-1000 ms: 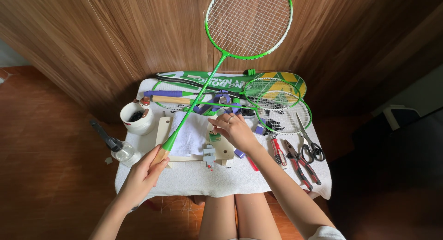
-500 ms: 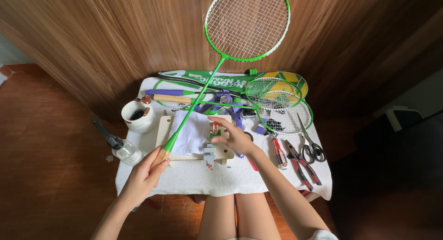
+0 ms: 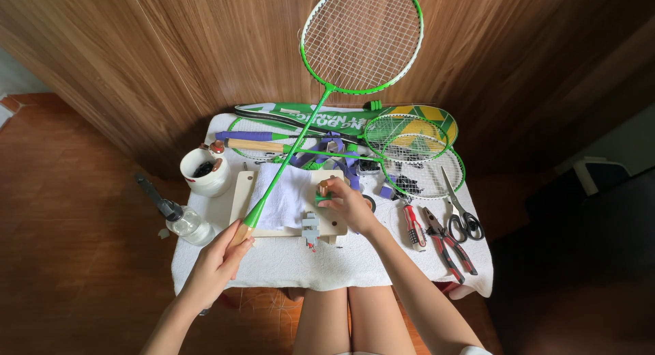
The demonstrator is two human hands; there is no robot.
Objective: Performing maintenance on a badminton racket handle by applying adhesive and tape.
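Left hand (image 3: 217, 258): you grip the wooden handle of the green racket (image 3: 300, 133), closed around it at lower left; its head rises to the top centre.
Right hand (image 3: 345, 202): your fingers are curled on a small green piece (image 3: 322, 196) at frame centre.
Board (image 3: 240, 191): under a white cloth (image 3: 286, 196) on the counter (image 3: 286, 266).
Right side: pliers (image 3: 447, 242), scissors (image 3: 458, 208).
Left side: white cup (image 3: 205, 172).

racket (image 3: 361, 37): green frame — white strings
towel (image 3: 283, 194): white
mug (image 3: 205, 174): white
pliers (image 3: 450, 246): red-black handles
wall (image 3: 170, 54): brown wood grain — streaked
tabletop cloth (image 3: 273, 266): white
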